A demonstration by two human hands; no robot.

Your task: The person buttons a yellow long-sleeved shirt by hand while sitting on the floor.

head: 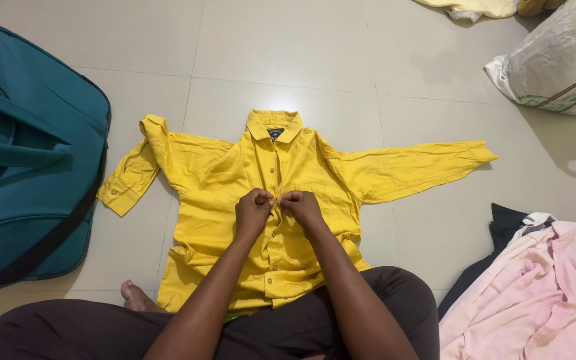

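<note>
Foreground: dark-trousered knees of a seated person fill the bottom of the frame, one bare foot showing at lower left.
Left hand: the left hand is clenched on the shirt's front placket, at centre frame.
Right hand: the right hand is pinched on the opposite edge, its knuckles almost touching the left's.
Garment: a yellow button-up shirt lies flat on the tiled floor, collar toward the top, sleeves spread wide.
Step in hand: likely fastening a mid-chest button; whether it is through cannot be told.
Next move: probably calls for lining up button and hole.
Surroundings: teal bag at left, pink shirt at lower right, white woven sack at upper right.
</note>
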